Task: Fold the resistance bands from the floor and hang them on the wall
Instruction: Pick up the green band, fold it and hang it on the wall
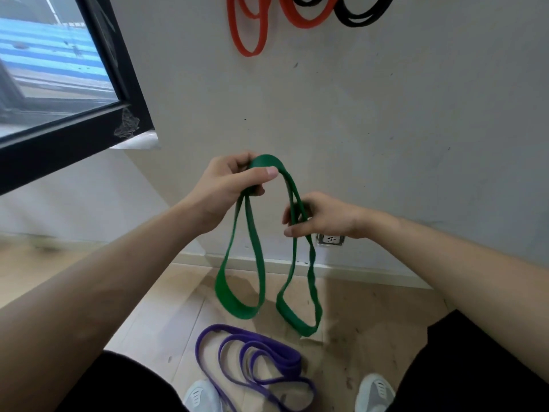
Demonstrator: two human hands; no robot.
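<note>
A green resistance band (255, 263) hangs in front of the wall, doubled into two long loops that dangle above the floor. My left hand (228, 185) pinches its top fold between thumb and fingers. My right hand (323, 215) is lower and to the right, its fingers curled around the two strands of the right loop. A purple resistance band (255, 367) lies coiled on the wooden floor between my feet. Orange bands (252, 28) and black bands (362, 13) hang on the wall at the top of the view.
A dark-framed window (89, 114) juts in at the upper left. A wall socket (331, 239) sits low on the grey wall, just under my right hand. My grey shoes (375, 392) stand on the floor at the bottom edge.
</note>
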